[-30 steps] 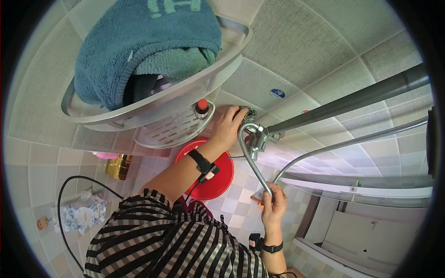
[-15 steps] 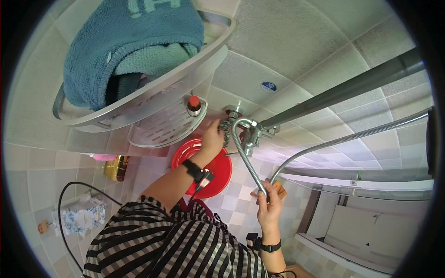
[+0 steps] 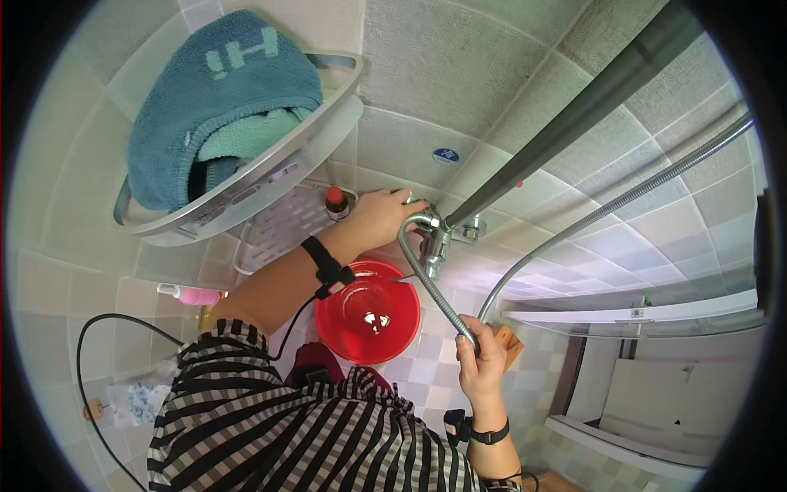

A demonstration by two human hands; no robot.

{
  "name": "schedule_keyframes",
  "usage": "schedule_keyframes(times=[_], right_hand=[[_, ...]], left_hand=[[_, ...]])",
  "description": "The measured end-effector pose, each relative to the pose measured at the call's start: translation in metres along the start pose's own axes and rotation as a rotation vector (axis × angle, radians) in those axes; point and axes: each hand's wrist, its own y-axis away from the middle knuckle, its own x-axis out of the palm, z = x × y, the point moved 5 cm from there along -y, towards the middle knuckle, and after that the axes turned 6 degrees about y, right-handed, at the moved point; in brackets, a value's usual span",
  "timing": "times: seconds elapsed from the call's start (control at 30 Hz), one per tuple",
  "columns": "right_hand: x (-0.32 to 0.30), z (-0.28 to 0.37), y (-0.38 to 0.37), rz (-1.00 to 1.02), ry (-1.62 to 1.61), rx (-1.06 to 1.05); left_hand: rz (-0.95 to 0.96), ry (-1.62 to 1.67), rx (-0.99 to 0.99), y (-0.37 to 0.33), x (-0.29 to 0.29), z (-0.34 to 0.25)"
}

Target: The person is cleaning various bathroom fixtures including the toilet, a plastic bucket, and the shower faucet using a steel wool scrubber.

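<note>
My left hand [image 3: 384, 218] reaches to the left end of the chrome tap [image 3: 436, 246] on the wall, its fingers bent over the fitting there. Whatever lies under those fingers is hidden; the grey speckled scourer seen earlier does not show. My right hand [image 3: 482, 361] is closed round the lower bend of the silver shower hose [image 3: 433, 287]. From the tap the hose hangs down to that hand, then climbs away to the right. Below the tap a red basin [image 3: 348, 316] stands on the tiled floor, with bright reflections inside.
A corner shelf [image 3: 348, 111] at upper left holds a blue-green towel [image 3: 221, 98]. Under it, a lower rack [image 3: 283, 225] carries a red-capped bottle [image 3: 336, 201]. A dark pole [image 3: 574, 107] rises from the tap. A pink bottle [image 3: 199, 295] and an orange-brown object [image 3: 510, 346] are nearby.
My left hand has moved up from above the basin onto the tap's left fitting, and the scourer at its fingers has gone out of sight. My right hand still grips the hose.
</note>
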Motion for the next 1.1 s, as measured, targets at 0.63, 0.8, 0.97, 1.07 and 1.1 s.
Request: schedule_keyframes(times=[0.63,0.8,0.97,1.07,1.1], right_hand=[[0.014,-0.021,0.013,-0.049,-0.133,0.011],[0.015,-0.011,0.013,-0.023,-0.078,-0.026],[0.014,-0.02,0.025,-0.054,-0.015,-0.012],[0.013,-0.029,0.029,-0.014,0.0,0.061],[0.014,-0.03,0.029,-0.009,-0.002,0.058]], left_hand=[[0.397,-0.155,-0.006,-0.009,0.01,0.001],[0.327,-0.078,-0.031,-0.003,0.015,0.006],[0.199,-0.18,-0.096,0.041,0.024,0.002],[0.072,0.006,-0.277,0.062,0.01,-0.01],[0.071,0.004,-0.283,0.072,0.012,-0.008]])
